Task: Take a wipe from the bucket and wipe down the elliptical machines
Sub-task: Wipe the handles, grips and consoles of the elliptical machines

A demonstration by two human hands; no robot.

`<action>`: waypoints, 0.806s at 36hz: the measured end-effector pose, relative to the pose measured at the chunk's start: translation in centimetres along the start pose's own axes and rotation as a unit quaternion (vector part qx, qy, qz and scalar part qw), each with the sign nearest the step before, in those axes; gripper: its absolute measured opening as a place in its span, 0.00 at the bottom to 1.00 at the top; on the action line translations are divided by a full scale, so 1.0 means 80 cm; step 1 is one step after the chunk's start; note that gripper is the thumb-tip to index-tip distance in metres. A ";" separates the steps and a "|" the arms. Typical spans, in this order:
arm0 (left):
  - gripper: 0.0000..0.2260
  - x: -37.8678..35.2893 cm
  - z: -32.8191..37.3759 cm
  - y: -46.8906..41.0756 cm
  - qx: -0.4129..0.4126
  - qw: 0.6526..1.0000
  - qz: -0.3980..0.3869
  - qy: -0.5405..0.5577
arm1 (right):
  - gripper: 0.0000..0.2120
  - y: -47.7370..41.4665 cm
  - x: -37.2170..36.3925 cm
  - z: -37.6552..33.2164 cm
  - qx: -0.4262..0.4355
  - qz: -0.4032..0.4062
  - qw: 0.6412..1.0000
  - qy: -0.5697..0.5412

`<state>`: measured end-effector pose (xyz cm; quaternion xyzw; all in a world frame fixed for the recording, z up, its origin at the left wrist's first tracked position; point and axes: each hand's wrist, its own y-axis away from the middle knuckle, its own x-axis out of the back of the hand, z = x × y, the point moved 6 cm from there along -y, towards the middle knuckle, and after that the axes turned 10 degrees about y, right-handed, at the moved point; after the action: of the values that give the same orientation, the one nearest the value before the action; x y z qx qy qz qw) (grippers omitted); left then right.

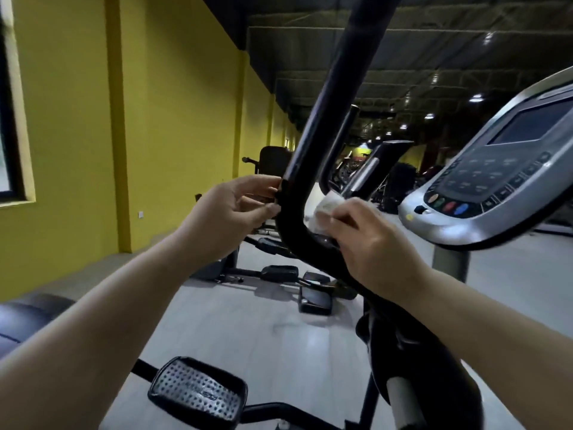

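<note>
Yellow wall (170, 119); right hand (372, 240) holds crumpled wipe (325, 207) against curved glossy handlebar (325, 119).

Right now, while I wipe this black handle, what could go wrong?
1. The left hand holds the handlebar only with its fingertips, so the bar might swing when the wipe presses on it.
2. The right hand works close to the console; a slip could press its buttons.

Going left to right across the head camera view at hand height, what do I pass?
window frame → left hand → black handlebar → wipe → right hand → console
</note>
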<state>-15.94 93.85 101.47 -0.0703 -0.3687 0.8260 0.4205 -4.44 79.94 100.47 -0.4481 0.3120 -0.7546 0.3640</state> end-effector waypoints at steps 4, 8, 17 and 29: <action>0.16 -0.009 -0.010 0.006 -0.013 1.000 0.021 -0.015 | 0.09 0.021 -0.011 -0.010 -0.073 0.016 0.996 -0.038; 0.16 -0.015 -0.026 0.012 -0.010 0.999 0.050 -0.018 | 0.07 0.038 -0.027 -0.032 -0.078 0.003 0.996 -0.041; 0.12 -0.009 -0.044 0.013 -0.012 0.995 0.098 -0.034 | 0.12 -0.019 -0.033 0.006 -0.327 0.009 0.928 -0.178; 0.12 -0.024 -0.067 0.016 0.035 0.997 0.041 0.059 | 0.07 0.007 -0.033 0.015 -0.357 -0.116 0.862 -0.339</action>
<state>-13.26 94.88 96.35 -0.1189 -0.3114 0.8493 0.4094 -2.29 81.67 99.32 -0.8086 0.3635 -0.4293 0.1724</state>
